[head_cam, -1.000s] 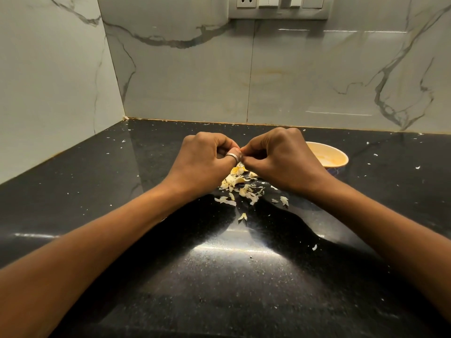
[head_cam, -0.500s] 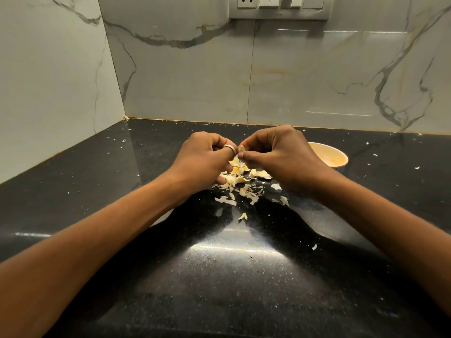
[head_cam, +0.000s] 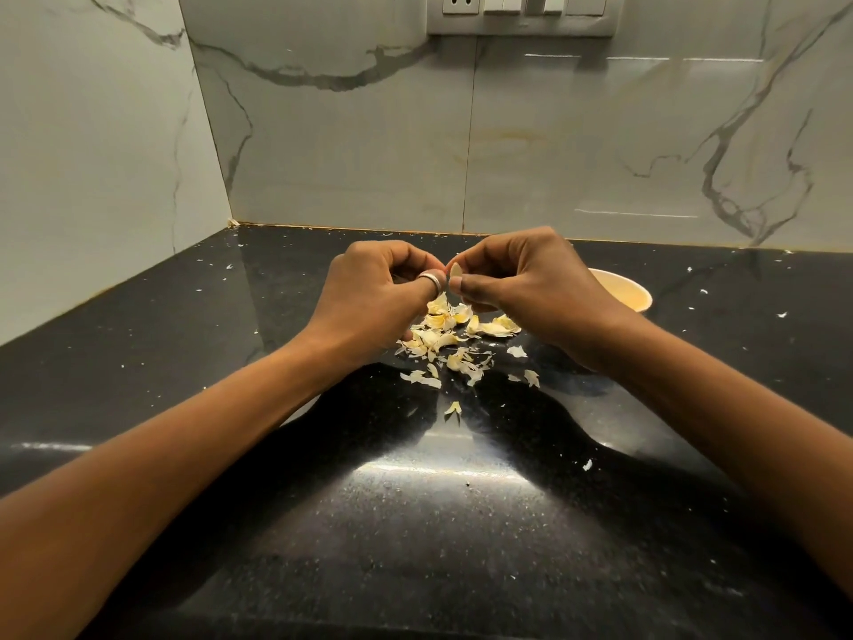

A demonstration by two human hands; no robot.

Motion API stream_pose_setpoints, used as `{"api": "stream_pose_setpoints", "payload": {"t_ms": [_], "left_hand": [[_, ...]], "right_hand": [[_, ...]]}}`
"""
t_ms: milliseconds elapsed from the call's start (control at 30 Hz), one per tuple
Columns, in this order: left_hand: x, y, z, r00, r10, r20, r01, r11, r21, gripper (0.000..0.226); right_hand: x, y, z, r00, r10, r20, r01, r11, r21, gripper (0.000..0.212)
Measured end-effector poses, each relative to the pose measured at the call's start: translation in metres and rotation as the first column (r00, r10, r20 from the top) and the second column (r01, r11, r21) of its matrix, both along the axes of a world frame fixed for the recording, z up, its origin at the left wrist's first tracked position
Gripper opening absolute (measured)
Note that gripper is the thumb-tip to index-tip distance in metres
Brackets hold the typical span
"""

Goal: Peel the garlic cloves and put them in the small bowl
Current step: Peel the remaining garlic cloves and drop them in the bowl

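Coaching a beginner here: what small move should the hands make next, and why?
Probably carry the pale piece pinched in the right hand over to the small bowl on its right: it looks skinless, though I cannot be sure. The left hand is curled beside it, and skins already lie beneath.

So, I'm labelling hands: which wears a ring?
The left hand; a ring circles one finger, while the right hand, pinching the garlic piece, shows none.

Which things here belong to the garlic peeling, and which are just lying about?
Job: garlic clove pinched in right hand; left hand; bowl; heap of peelings.
Lying about: switch panel on wall; stray flecks across counter.
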State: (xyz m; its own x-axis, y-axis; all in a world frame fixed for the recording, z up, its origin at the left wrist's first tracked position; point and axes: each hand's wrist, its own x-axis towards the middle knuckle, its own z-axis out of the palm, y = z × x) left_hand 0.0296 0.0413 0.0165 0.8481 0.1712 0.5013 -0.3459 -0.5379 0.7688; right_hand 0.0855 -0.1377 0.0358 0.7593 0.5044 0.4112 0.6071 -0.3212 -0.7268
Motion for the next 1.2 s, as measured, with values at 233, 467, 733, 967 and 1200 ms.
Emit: {"api": "stream_pose_setpoints", "payload": {"t_ms": [233, 467, 733, 967, 1200], "left_hand": [[0.001, -0.001, -0.002, 0.998, 0.010, 0.062, -0.016, 0.995, 0.101, 0.008], [0.001, 0.002, -0.003, 0.986, 0.014, 0.168, -0.064, 0.953, 0.295, 0.007], [0.000, 0.006, -0.006, 0.972, -0.082, 0.222, -0.025, 0.898, 0.438, 0.024], [0.001, 0.008, -0.004, 0.963, -0.117, 0.242, -0.023, 0.860, 0.510, 0.033], [0.001, 0.007, -0.003, 0.983, -0.078, 0.169, -0.004, 0.900, 0.436, 0.014]], "right_hand": [[0.002, 0.001, -0.001, 0.992, -0.020, 0.127, 0.033, 0.995, -0.096, 0.016], [0.001, 0.000, 0.001, 0.976, -0.003, 0.217, 0.052, 0.975, -0.217, 0.017], [-0.002, -0.003, 0.004, 0.967, 0.059, 0.248, 0.024, 0.948, -0.317, 0.019], [0.000, -0.004, 0.006, 0.985, 0.049, 0.163, 0.000, 0.958, -0.288, 0.010], [0.001, -0.007, 0.011, 0.987, 0.049, 0.152, 0.003, 0.946, -0.325, 0.010]]}}
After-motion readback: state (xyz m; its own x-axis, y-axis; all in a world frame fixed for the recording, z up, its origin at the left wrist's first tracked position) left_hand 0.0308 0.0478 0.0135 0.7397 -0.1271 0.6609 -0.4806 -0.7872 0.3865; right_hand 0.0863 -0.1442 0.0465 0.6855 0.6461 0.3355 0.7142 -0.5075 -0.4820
